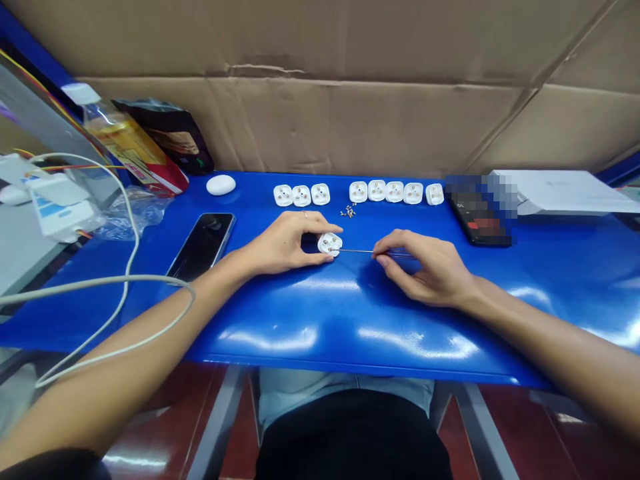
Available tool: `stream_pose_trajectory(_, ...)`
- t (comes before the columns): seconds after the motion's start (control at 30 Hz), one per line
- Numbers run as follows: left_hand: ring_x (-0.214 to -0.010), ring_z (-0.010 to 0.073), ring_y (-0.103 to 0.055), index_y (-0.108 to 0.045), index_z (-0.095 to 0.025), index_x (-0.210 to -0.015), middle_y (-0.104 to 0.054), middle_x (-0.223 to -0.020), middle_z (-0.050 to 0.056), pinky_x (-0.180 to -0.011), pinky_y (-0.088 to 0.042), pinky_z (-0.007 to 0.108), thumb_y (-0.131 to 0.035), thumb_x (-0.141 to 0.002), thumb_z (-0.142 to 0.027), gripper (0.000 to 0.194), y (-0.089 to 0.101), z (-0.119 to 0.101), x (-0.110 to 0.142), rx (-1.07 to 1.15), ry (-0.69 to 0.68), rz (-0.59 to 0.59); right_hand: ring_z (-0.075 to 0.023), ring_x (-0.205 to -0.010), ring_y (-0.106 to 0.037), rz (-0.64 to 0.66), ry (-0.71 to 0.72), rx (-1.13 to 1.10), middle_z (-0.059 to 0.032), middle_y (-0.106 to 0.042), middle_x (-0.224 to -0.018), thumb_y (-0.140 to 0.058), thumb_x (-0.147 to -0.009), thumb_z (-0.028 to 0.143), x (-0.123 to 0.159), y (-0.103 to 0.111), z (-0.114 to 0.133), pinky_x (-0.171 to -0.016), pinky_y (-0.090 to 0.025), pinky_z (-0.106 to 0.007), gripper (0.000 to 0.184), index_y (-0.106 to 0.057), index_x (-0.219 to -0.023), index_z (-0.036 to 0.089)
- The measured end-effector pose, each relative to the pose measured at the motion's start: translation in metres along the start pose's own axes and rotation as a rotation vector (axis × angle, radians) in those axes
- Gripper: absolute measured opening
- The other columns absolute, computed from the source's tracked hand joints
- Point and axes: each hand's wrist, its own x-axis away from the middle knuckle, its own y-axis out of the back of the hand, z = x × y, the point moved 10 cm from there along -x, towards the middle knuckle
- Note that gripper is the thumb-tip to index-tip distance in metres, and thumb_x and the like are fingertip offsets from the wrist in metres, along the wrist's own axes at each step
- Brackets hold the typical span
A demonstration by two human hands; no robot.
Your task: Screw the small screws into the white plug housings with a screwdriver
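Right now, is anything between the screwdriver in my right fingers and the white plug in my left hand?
Nothing visible stands in the way: the thin screwdriver, held by the right hand, reaches the white plug, held in the left hand.

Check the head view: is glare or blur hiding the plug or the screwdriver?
Head view: glare patches sit on the glossy blue table top, nearer the camera than the white plug and thin screwdriver, neither washed out; a pixelated patch covers something right of the plug row.
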Motion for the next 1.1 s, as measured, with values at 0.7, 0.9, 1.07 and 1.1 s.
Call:
stream_pose_trajectory(0.7, -0.097, 0.0212, -0.072, -0.078, -0.019, -0.133, -0.077, -0.112, 0.006, -0.086, -0.054, 0.031, -0.083, -0.090, -0.035, 0.046, 0.0006, -0.0004, 0.0007, -0.033, -0.010, -0.017, -0.0199, -0.081, -0.078, -0.025, 0.033, 0.047, -0.0047, -0.080, -0.095, -0.064, -0.098, 0.016, -0.0014, 0.0037, 0.0053, -0.073, -0.062, -0.031, 0.013, -0.064, -0.109, 0.022)
stream_pose_trajectory(0.9, -0.092, 0.0204, -0.071, -0.078, -0.020, -0.133, -0.077, -0.109, 0.006, -0.083, -0.054, 0.031, -0.082, -0.090, -0.034, 0.045, 0.0006, -0.0003, 0.0005, -0.025, 0.000, -0.021, -0.0199, -0.081, -0.078, -0.018, 0.033, 0.041, -0.0047, -0.080, -0.096, -0.064, -0.098, 0.017, -0.0018, 0.0025, 0.0045, -0.073, -0.062, -0.031, 0.013, -0.064, -0.109, 0.023)
stream_pose_trajectory(1.07, -0.090, 0.0196, -0.070, -0.078, -0.020, -0.132, -0.076, -0.108, 0.006, -0.082, -0.054, 0.030, -0.082, -0.090, -0.034, 0.045, 0.0006, -0.0014, 0.0003, -0.028, -0.009, -0.025, -0.0202, -0.082, -0.078, -0.013, 0.028, 0.050, -0.0050, -0.080, -0.096, -0.064, -0.098, 0.016, -0.0022, 0.0025, 0.0048, -0.073, -0.062, -0.031, 0.013, -0.064, -0.109, 0.022)
stream_pose_trajectory(1.1, -0.089, 0.0194, -0.070, -0.078, -0.020, -0.132, -0.076, -0.108, 0.006, -0.081, -0.054, 0.030, -0.081, -0.090, -0.034, 0.044, 0.0004, -0.0015, 0.0002, -0.030, -0.010, -0.025, -0.0203, -0.081, -0.078, -0.013, 0.029, 0.049, -0.0049, -0.080, -0.096, -0.064, -0.098, 0.017, -0.0023, 0.0024, 0.0050, -0.073, -0.062, -0.031, 0.013, -0.064, -0.109, 0.022)
